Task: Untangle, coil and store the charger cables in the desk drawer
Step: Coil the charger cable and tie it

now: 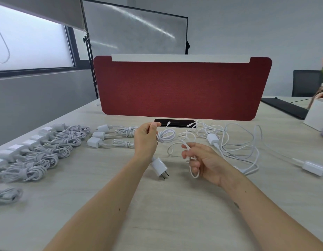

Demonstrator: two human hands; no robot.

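Coiling step, mid-cable. Nearest on the table [175, 205] is the plug [159, 166] of the charger in hand; whether it lies on the surface or just hangs at it, cannot tell. Right hand [204, 160]: fingers curled round the loose cable [194, 177], thumb pinching it, a short loop dropping below the palm. Left hand [146, 140], slightly farther: fingers closed on a small coil [167, 135], part wound. Slack runs between the two hands.

Next move, by my reading — right hand feeds slack to the coil for another turn, then the tail goes round to lock it.

Right of the hands is a tangle [236, 144] not yet sorted, with one charger [313, 167] apart at far right. To the left — finished bundles [48, 151] in rows. Behind stands a red divider [182, 87]. Drawer not in view; storing not begun.
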